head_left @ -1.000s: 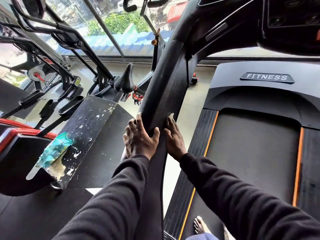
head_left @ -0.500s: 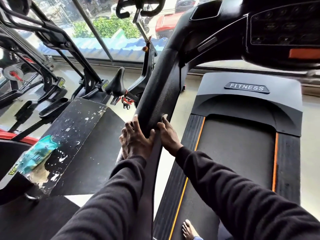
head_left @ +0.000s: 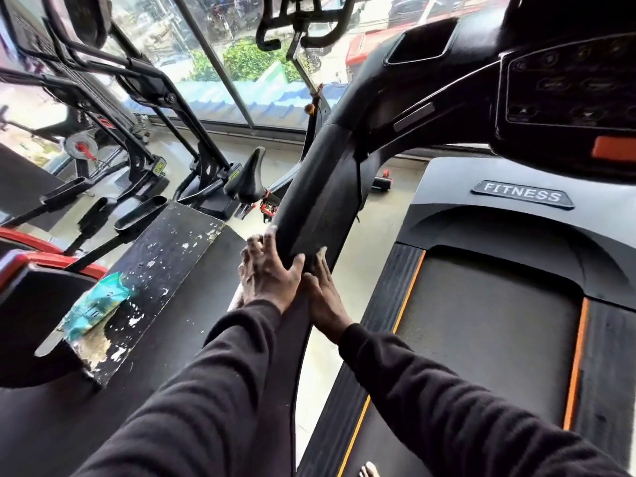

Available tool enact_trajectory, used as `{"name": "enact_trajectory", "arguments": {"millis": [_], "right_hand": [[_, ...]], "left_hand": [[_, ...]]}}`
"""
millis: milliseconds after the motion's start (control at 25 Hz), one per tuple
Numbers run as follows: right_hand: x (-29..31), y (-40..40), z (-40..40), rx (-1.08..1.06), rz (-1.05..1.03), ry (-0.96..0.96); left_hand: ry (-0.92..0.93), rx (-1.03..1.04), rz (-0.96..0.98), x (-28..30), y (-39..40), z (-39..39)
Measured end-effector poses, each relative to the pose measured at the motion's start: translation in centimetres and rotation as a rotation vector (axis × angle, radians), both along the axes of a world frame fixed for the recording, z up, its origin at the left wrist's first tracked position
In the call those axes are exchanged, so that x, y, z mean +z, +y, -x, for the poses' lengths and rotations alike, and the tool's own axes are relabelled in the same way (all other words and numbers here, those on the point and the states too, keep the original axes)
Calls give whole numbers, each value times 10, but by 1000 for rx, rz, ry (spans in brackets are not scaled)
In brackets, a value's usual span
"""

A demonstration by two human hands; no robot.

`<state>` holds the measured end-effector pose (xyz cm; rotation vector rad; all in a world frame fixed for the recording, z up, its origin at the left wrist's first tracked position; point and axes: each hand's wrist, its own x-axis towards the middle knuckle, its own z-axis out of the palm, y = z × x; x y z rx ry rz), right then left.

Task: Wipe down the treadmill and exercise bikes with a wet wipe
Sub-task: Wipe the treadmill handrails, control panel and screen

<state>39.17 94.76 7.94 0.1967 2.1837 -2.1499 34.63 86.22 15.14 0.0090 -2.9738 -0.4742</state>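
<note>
The treadmill's black padded left handrail [head_left: 320,194] runs up to the console [head_left: 568,87]. My left hand [head_left: 266,273] grips the lower end of the padding, thumb over the top and fingers round the left side. A white wet wipe [head_left: 236,300] peeks out under that hand. My right hand [head_left: 323,301] lies flat against the rail's right side, fingers straight, with a white scrap at its fingertips. The treadmill belt [head_left: 481,339] lies to the right. An exercise bike's saddle [head_left: 246,180] and handlebars [head_left: 303,25] stand beyond the rail.
A teal wipes pack [head_left: 96,304] lies on a scuffed black board [head_left: 165,263] to the left. More black gym machines [head_left: 113,108] crowd the left, against a glass wall [head_left: 220,80]. A bare foot [head_left: 368,469] stands on the treadmill's edge below.
Both hands stay at the lower end of the padded rail; the left fingers spread a little wider. The view has tilted up, showing more of the console.
</note>
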Motion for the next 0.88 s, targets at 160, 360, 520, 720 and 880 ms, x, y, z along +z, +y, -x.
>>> {"name": "enact_trajectory", "arguments": {"millis": [160, 360, 520, 720, 880], "right_hand": [[-2, 12, 6, 10, 13, 40], [-12, 19, 20, -15, 29, -60], [-3, 19, 28, -70, -28, 149], [-2, 27, 38, -92, 22, 13], [-6, 24, 43, -92, 3, 81]], "left_hand": [[3, 42, 182, -8, 21, 13], [75, 32, 249, -15, 23, 14], [38, 56, 223, -15, 24, 18], [48, 57, 244, -14, 24, 17], [44, 72, 252, -15, 24, 19]]}}
